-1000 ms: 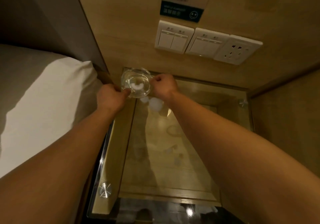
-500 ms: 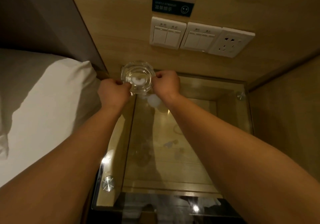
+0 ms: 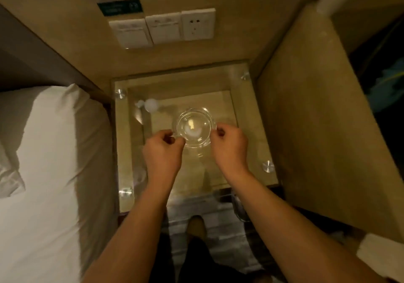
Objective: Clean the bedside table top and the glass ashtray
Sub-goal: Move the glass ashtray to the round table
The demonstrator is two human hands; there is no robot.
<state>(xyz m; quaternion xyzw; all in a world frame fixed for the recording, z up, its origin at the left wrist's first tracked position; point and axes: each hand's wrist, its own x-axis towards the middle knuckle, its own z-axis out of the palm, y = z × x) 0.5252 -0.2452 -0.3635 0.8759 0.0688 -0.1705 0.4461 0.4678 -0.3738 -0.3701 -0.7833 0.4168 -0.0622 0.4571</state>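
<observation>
The clear glass ashtray [image 3: 193, 127] is over the middle of the bedside table's glass top [image 3: 247, 143], mouth up. My left hand [image 3: 162, 151] pinches its left rim and my right hand [image 3: 229, 148] pinches its right rim. Whether the ashtray rests on the glass or hangs just above it, I cannot tell. Small white round spots [image 3: 150, 104] show near the table's back left corner; they may be light reflections.
A bed with a white pillow [image 3: 50, 151] lies to the left. A wooden partition [image 3: 317, 129] walls the table's right side. Wall switches [image 3: 146, 31] and a socket [image 3: 197, 23] sit on the panel behind. Metal studs [image 3: 268, 165] mark the glass corners.
Both hands have carried the ashtray from the table's back left corner toward its middle. The view has swung so that I look straight down on the table.
</observation>
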